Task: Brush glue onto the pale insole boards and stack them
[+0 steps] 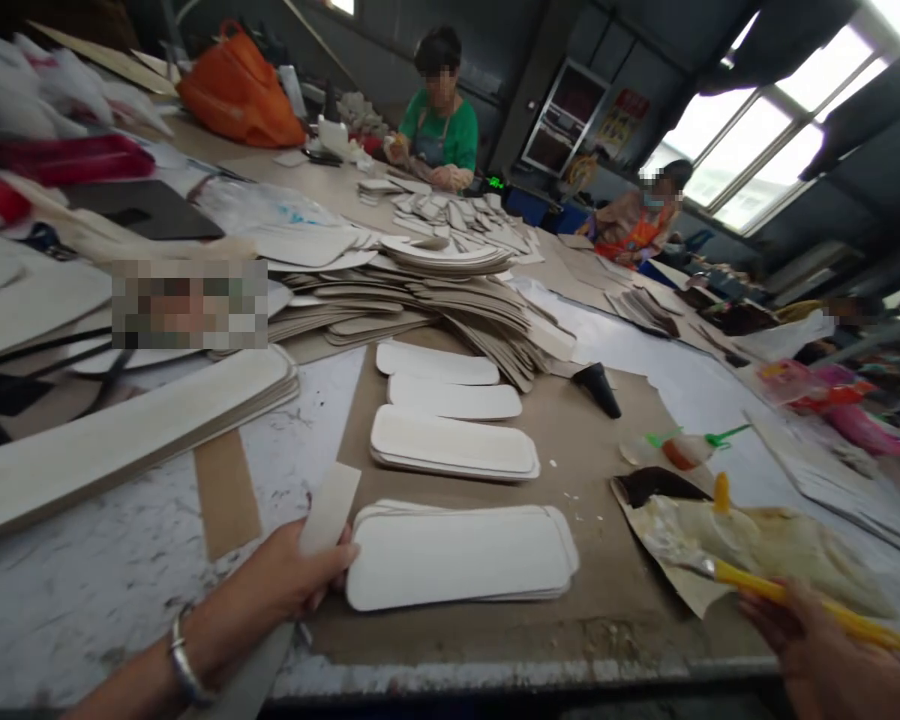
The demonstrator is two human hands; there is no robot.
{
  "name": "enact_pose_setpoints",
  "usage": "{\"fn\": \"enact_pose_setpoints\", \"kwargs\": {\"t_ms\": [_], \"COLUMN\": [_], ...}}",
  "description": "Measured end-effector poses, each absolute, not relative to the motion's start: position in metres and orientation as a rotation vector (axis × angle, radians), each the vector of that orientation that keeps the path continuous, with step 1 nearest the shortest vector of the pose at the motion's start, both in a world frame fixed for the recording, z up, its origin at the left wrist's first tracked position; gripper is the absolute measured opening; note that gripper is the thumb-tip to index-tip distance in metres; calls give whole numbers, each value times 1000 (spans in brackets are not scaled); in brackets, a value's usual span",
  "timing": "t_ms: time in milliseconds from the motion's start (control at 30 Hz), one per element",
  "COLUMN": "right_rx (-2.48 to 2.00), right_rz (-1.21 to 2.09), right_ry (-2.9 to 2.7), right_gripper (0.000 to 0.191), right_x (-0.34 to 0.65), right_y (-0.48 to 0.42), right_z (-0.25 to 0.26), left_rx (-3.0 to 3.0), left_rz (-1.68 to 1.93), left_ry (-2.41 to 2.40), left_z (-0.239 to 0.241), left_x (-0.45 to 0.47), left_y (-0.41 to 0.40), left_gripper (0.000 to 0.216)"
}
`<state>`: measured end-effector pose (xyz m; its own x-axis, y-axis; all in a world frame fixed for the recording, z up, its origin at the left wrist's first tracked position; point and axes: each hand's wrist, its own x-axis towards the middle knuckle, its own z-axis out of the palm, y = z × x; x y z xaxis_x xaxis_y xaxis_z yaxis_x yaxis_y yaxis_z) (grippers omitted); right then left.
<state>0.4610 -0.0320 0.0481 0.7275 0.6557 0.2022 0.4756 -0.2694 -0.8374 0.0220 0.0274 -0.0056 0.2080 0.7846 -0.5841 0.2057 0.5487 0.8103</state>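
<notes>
A pale flat strip [334, 505] is pinched in my left hand [300, 570], its upper end sticking up past the fingers. My left thumb lies against the left edge of a stack of white rounded panels [461, 555]. At the lower right, my right hand [829, 640] grips a brush [765, 585] by its yellow handle. The bristles rest on a glue-smeared, pale crumpled sheet [787, 545]. Beyond the near stack, more white rounded panels [450, 440] lie in small overlapping piles on brown board [592, 500].
Tall piles of curved panels [450, 290] stand across the middle. Long white panels [157, 430] lie left. A black cone [598, 388] and a squeeze bottle with a green tip [690, 450] sit right. Two co-workers, one in a green top [457, 140], work farther back.
</notes>
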Motion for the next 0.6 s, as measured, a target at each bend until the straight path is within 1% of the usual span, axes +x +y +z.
{"fn": "enact_pose_setpoints", "kwargs": {"t_ms": [33,67,133,233,367,600], "right_rx": [-1851,-1792,-1722,-1641,-1625,-1734], "right_rz": [344,493,731,889,914,764], "right_ry": [-760,-689,-737,-933,-1040,-1139], "right_gripper": [23,25,32,30,31,31], "right_x": [433,403,340,260,218,224], "right_y": [-32,-32,-31,-26,-21,-23], "right_z": [44,41,36,32,27,36], "left_rx": [945,940,942,944,956,940], "left_rz": [491,486,488,491,507,518], "left_ry": [1331,1323,1282,1233,1218,1205], "left_z": [-3,-1,0,-3,-13,-20], "left_x": [22,23,22,20,16,16], "left_y": [28,29,29,28,27,28], "left_gripper": [40,39,36,30,26,26]}}
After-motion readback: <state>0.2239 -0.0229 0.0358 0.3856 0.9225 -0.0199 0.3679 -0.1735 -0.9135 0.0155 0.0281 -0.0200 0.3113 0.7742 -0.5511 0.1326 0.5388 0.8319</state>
